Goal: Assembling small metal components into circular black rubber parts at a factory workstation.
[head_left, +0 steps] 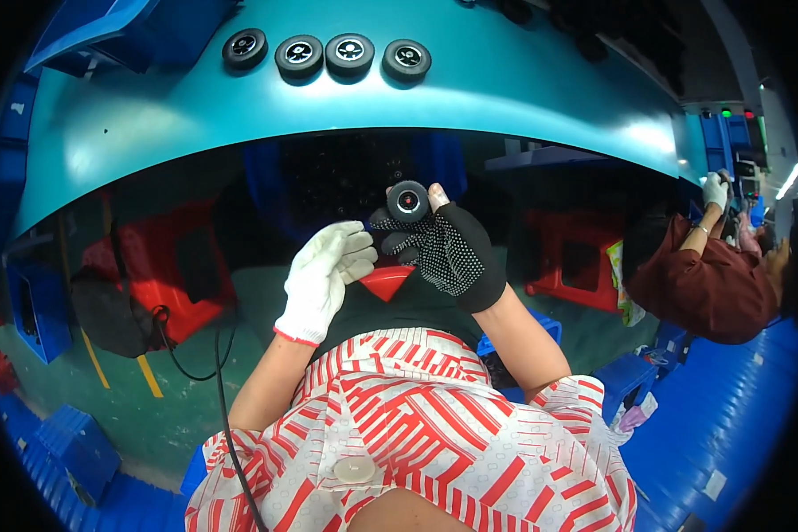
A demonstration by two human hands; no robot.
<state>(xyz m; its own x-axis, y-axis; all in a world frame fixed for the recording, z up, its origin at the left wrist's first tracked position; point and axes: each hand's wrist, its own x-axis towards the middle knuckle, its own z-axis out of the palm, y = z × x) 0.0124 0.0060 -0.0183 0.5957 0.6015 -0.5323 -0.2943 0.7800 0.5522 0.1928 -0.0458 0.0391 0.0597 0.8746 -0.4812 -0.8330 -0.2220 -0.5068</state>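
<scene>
The right hand (457, 257), in a black glove with white dots, is closed around a small black wheel (408, 202), its bare thumb tip at the wheel's right side and the round face turned up toward the camera. The left hand (321, 277), in a white glove, is half open with fingers loosely curled and nothing in its grasp, just beside the right hand but apart from the wheel.

Past the fingers, in the shadow by the near edge of the tabletop (195, 115), blue walls of a bin (262, 182) show; small dark pieces lie between them, too dim to identify. By the right elbow a blue tub (545, 328) holds dark items, partly hidden by the arm. Red stools (559, 266) stand to either side.

The curved near edge of the teal tabletop lies just beyond the held wheel, with a gap between. A broad stretch of surface runs from that edge to four black wheels (349, 55) in a row near the far side, the middle two close together. At the far left a blue crate (124, 35) sits tilted, its contents out of sight. Well to the right sits a co-worker in a maroon top (718, 293).
</scene>
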